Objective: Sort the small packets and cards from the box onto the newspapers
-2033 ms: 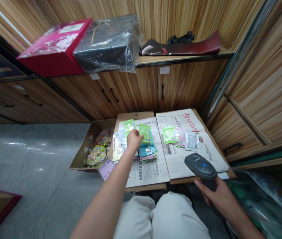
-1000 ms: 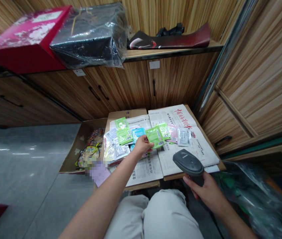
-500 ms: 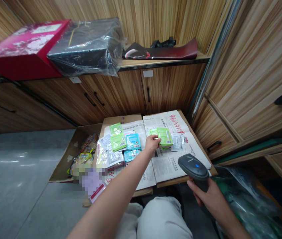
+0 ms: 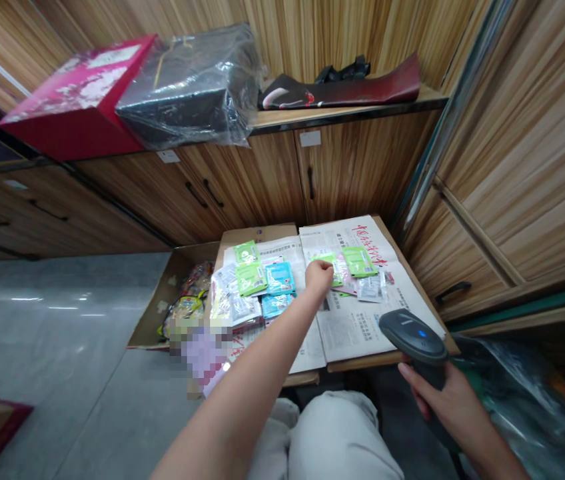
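Observation:
My left hand (image 4: 319, 275) reaches over the newspaper with its fingers pinched at the edge of a small green packet (image 4: 336, 272). To its right lies another green packet (image 4: 360, 261), above a clear and white packet (image 4: 370, 289). A pinkish packet shows partly between the green ones. My right hand (image 4: 437, 390) is wrapped round the handle of a dark grey barcode scanner (image 4: 412, 337) with a blue light on top. Left of my left hand, green packets (image 4: 251, 279), blue packets (image 4: 279, 277) and whitish packets (image 4: 245, 309) lie in an overlapping group.
Open newspaper (image 4: 352, 333) covers the low cardboard surface. A cardboard box (image 4: 155, 310) with several wrapped items stands to the left. Behind are wooden cabinets (image 4: 272, 180), with a pink box (image 4: 77, 107) and a plastic-wrapped dark box (image 4: 177, 107) on the ledge. Plastic bags (image 4: 522, 407) lie at right.
The green packet my left hand touched now lies apart, to the right. My left hand is at another green packet beside it. The scanner stays in my right hand; the view has shifted slightly.

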Action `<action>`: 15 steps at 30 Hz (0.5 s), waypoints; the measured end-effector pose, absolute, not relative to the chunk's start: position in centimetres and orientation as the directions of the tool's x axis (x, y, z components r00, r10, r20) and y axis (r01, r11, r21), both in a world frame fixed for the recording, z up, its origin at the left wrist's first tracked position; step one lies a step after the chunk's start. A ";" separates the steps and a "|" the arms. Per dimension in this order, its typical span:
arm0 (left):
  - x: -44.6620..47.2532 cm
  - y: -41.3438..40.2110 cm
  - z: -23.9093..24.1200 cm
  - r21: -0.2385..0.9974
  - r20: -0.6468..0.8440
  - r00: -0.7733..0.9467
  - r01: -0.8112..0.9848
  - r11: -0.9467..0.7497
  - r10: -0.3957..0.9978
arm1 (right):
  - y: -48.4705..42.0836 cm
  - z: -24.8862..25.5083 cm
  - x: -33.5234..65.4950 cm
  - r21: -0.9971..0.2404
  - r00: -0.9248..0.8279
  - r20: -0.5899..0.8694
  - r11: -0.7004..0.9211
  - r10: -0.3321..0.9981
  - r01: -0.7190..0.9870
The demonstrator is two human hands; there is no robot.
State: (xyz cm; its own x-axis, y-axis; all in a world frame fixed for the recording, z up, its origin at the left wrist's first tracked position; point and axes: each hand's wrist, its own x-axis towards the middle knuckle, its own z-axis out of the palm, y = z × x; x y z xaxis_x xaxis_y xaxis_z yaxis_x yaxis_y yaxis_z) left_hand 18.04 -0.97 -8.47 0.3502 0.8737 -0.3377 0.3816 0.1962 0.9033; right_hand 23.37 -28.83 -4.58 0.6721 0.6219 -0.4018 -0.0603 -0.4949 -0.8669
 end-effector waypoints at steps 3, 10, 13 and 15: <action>13.6 0.3 -6.7 0.862 -0.276 0.272 0.494 0.112 0.922 | -28.7 -4.6 22.4 -0.869 0.654 -0.407 -0.490 0.638 -0.063; 3.9 3.7 -2.8 0.466 -0.021 0.078 0.883 -0.059 0.997 | -28.6 -5.0 21.3 -0.862 0.624 -0.394 -0.507 0.675 0.005; 2.1 4.1 -2.4 0.296 0.022 -0.054 0.954 0.045 0.998 | -28.4 -5.6 21.2 -0.868 0.612 -0.388 -0.496 0.689 0.008; 1.9 4.1 -2.6 0.234 0.027 -0.110 0.967 0.101 0.994 | -28.1 -5.8 21.1 -0.869 0.614 -0.388 -0.495 0.687 0.006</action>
State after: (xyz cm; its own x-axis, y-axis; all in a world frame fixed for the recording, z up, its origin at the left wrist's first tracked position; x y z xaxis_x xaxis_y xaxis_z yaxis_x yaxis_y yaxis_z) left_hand 1.88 4.07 -2.59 -0.1104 0.9935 0.0267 0.9670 0.1011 0.2339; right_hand 21.08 -28.12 -5.77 0.6141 0.6874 -0.3877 0.0058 -0.4951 -0.8688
